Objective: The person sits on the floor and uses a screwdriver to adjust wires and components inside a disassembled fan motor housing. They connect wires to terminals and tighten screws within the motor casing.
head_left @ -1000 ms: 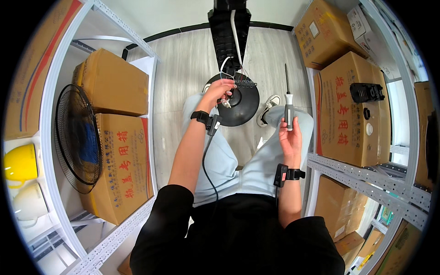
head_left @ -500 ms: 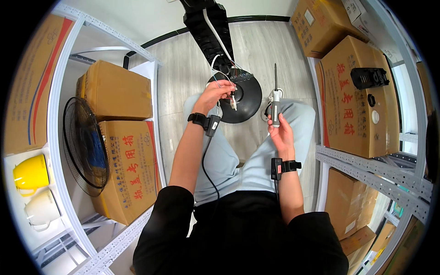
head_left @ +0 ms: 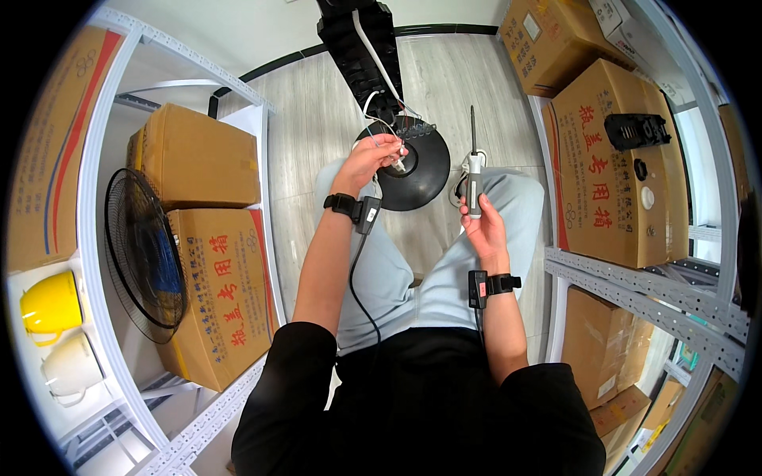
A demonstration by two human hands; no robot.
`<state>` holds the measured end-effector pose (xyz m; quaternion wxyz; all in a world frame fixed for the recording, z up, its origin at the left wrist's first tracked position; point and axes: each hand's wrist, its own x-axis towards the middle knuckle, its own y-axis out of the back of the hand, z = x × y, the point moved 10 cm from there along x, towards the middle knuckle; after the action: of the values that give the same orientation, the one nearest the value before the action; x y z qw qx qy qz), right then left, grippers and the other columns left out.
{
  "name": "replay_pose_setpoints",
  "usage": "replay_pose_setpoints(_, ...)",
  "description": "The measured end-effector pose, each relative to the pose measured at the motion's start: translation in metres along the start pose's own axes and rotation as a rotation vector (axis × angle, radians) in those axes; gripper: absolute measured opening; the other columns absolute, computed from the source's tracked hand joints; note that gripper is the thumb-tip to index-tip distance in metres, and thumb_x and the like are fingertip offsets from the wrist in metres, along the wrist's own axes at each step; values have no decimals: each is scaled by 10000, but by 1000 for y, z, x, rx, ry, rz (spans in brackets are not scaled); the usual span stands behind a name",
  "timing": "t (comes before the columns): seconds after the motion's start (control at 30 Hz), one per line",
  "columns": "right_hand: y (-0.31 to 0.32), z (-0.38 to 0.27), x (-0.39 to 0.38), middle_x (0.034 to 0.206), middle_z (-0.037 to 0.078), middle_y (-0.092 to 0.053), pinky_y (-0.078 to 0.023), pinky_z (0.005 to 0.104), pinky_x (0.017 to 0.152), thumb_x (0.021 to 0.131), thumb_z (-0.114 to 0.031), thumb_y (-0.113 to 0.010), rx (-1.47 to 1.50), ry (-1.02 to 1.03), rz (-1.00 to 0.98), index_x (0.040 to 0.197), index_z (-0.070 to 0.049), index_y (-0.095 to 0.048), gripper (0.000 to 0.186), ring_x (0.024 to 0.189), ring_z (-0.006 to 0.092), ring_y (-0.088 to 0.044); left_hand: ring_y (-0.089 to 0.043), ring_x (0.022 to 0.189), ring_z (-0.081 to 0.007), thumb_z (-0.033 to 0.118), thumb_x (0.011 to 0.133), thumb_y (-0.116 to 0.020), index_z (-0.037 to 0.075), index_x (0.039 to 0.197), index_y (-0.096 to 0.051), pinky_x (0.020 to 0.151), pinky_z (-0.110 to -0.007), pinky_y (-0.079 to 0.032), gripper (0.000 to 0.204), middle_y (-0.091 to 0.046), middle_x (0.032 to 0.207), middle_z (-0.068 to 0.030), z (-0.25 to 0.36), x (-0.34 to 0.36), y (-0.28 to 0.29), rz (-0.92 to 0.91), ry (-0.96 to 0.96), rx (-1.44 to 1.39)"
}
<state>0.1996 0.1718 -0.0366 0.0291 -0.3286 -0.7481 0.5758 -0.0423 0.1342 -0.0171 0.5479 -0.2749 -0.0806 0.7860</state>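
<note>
Head view, clock taken from its centre: my left hand (head_left: 368, 163) is at 12 o'clock, thumb and fingers pinched together on thin wires (head_left: 402, 144); a small white connector (head_left: 398, 166) sits just below the fingertips, and I cannot tell whether I grip it too. These wires lie in front of the foot of a black column (head_left: 361, 63), which rises toward 12 o'clock with a white cable (head_left: 371, 49) along it. Behind my fingers, toward 1 o'clock, is a round black base (head_left: 425, 181) on the wood-patterned floor (head_left: 294, 103). My right hand (head_left: 486, 232), at 3 o'clock, is closed on the lower end of the grey-and-white handle of a screwdriver (head_left: 474, 186); the tool stands at 2 o'clock, its shaft pointing to 12, well apart from the wires. A black strap carrying a small box is on each wrist. At 9 o'clock a round black wire guard (head_left: 143, 258) leans before a cardboard carton (head_left: 226, 305). Between 2 and 3 o'clock a larger carton (head_left: 583, 206) bears a black plastic housing (head_left: 637, 131), a small black knob (head_left: 640, 169) and a white disc (head_left: 648, 198). Between 8 and 9 o'clock a yellow cup (head_left: 51, 305) is noted on the shelf.
</note>
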Motion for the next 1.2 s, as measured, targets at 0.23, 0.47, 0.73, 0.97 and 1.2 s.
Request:
replay_pose_setpoints(0.23,-1,0,1,991,147,-626,-564,278,684,964,-175,-524,-10,4,-5,1176,-29,-525,258,838,216,-640,-526,635,-51,140,898,-638,40,975,-615,580,-189,-402,128,-691,951,-104,2,-7,-6,-72,23,-54)
replay_pose_setpoints(0.47,-8,3,0,998,138,-625,-563,290,702,970,-181,-515,-46,-4,-29,1181,-25,-517,262,849,214,-639,-547,663,-72,104,918,-604,39,978,-593,583,-207,-418,89,-667,948,-133,9,-9,-7,-46,-30,-168)
replay_pose_setpoints(0.73,-40,6,-3,1058,143,-589,-531,422,863,865,-43,-516,-139,-31,9,1150,-82,-509,288,862,261,-627,-610,765,-128,54,908,-584,-17,1133,-554,709,-246,-506,237,-646,1011,-150,16,-15,-17,-136,-56,-334)
replay_pose_setpoints(0.97,-66,25,33,783,33,-552,-493,353,762,874,-65,-608,-322,-1,-22,949,-105,-479,154,700,154,-559,-626,834,-176,18,890,-593,-35,1130,-552,776,-293,-520,250,-640,1032,-161,20,-16,-18,-114,-85,-319)
replay_pose_setpoints(1.2,-102,31,62,812,1,-595,-423,244,647,849,-102,-687,-665,165,84,1008,-61,-565,204,703,85,-553,-638,989,-252,7,882,-594,-39,1106,-562,899,-348,-518,231,-637,1063,-185,12,-15,-13,-50,-57,-323)
